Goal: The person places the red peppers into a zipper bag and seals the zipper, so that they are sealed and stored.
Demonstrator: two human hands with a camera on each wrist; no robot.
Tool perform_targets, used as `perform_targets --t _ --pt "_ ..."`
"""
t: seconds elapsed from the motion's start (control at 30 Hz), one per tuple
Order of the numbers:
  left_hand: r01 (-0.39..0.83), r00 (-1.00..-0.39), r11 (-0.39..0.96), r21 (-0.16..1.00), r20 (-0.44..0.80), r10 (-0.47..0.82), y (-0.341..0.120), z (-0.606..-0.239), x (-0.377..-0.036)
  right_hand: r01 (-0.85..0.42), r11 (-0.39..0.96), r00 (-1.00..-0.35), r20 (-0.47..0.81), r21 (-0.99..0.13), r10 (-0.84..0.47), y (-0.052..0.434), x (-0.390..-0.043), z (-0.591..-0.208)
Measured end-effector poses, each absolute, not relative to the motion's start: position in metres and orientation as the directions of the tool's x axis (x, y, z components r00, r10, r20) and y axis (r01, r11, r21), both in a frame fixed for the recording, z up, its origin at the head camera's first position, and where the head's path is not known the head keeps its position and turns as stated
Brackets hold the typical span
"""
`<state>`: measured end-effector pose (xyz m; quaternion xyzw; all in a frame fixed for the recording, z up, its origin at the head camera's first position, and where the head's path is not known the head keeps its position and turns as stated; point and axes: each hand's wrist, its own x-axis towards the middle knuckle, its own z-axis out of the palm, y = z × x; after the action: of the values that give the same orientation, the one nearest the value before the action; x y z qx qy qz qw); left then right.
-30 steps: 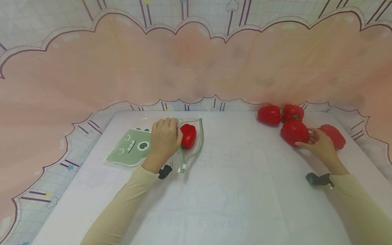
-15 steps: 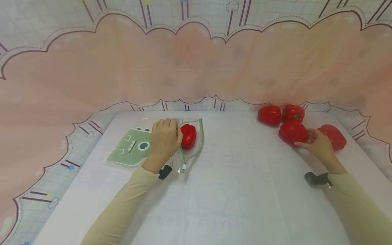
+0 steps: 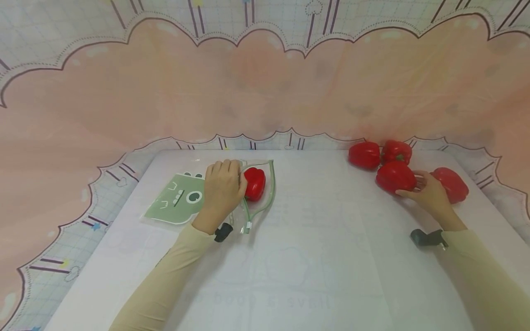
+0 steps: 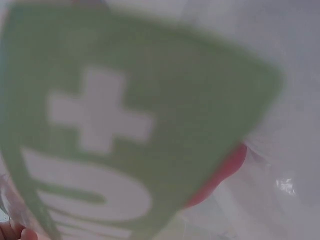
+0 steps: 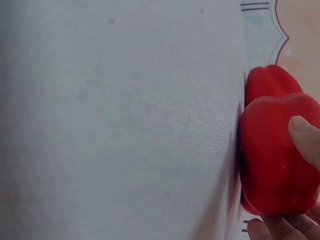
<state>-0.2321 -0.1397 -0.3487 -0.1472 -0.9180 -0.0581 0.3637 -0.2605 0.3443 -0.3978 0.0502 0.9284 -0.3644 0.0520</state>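
On the left of the head view my left hand (image 3: 224,186) grips a clear zip bag (image 3: 175,202) with a green monster print. Its green-edged mouth is spread to the right, and one red bell pepper (image 3: 255,184) lies inside the opening. The left wrist view is mostly filled by the bag's green print (image 4: 195,100), with fingertips (image 4: 27,234) at the lower left corner. At the right, my right hand (image 3: 432,195) holds another red bell pepper (image 3: 395,177), thumb on one side and fingers on the other; the right wrist view shows this pepper (image 5: 275,155) close up.
Two red bell peppers, a left one (image 3: 364,155) and a right one (image 3: 396,151), lie at the table's back edge. Another bell pepper (image 3: 450,185) sits right of my right hand. A patterned cloth (image 3: 265,92) hangs behind the white table (image 3: 306,257).
My right hand has shifted slightly left with the bell pepper in its grip. The left hand and the zip bag have stayed in place.
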Motion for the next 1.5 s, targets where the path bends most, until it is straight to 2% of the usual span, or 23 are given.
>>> perform_targets --t 0.63,0.97,1.5 --pt "0.313 -0.701 0.950 -0.004 0.673 0.234 -0.1391 -0.3461 -0.2296 0.129 0.680 -0.986 -0.166 -0.721 0.012 0.3466 -0.2635 -0.3994" --pt "0.317 -0.698 0.948 -0.004 0.677 0.236 -0.1388 -0.3467 -0.2299 0.144 0.709 -0.983 -0.180 -0.690 0.024 0.3478 -0.2682 -0.4011" --pt "0.317 -0.699 0.948 0.002 0.676 0.232 -0.1405 -0.3479 -0.2309 0.107 0.664 -0.982 -0.183 -0.740 -0.046 0.3444 -0.2666 -0.3991"
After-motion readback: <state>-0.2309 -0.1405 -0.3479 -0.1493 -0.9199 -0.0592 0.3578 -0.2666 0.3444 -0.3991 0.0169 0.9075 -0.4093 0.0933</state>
